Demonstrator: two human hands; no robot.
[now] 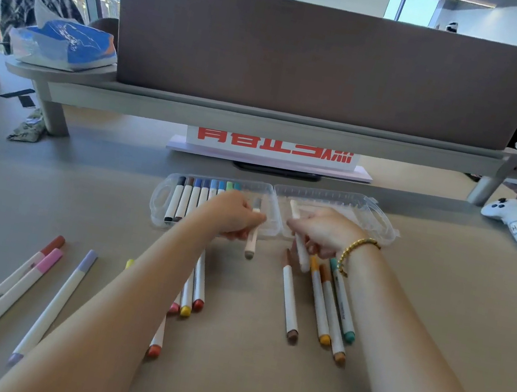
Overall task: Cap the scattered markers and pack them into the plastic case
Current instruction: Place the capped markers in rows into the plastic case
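Left hand (233, 214) grips grey-capped white marker (253, 229), long axis along the packed row, over clear plastic case (160, 194); right hand (316, 230) grips another white marker (300, 255).

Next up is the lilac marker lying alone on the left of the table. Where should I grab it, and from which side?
Pinch the lilac marker across the middle of its white barrel, coming straight down from above. It lies flat and slanted, with bare table on both long sides and the pink marker well apart, so fingers should fit either side. The left hand is nearer, but it now holds a grey-tipped marker.
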